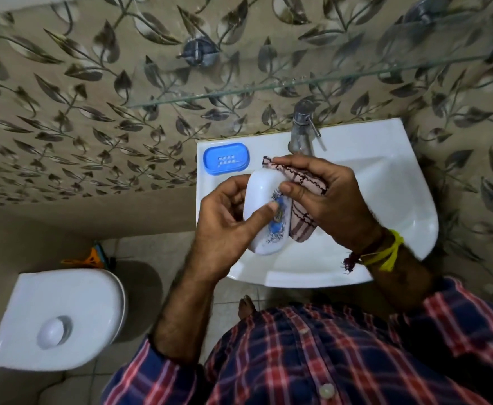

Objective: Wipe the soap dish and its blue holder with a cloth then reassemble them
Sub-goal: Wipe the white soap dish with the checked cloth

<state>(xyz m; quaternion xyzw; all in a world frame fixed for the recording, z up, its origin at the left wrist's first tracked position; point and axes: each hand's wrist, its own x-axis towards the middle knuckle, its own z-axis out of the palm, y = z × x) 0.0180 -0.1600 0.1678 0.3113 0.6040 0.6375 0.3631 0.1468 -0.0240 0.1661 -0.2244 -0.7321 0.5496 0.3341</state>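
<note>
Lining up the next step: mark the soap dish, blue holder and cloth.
soap dish (261, 185), head view, its bare white upper part.
blue holder (226, 157), head view, its slotted middle.
cloth (302, 222), head view, its hanging lower fold.

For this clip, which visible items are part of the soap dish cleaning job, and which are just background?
Part of the job:
white soap dish, gripped by the left hand
checked cloth, held by the right hand
blue holder, on the sink rim

Just lying about:
sink
tap
glass shelf
toilet cistern
</note>
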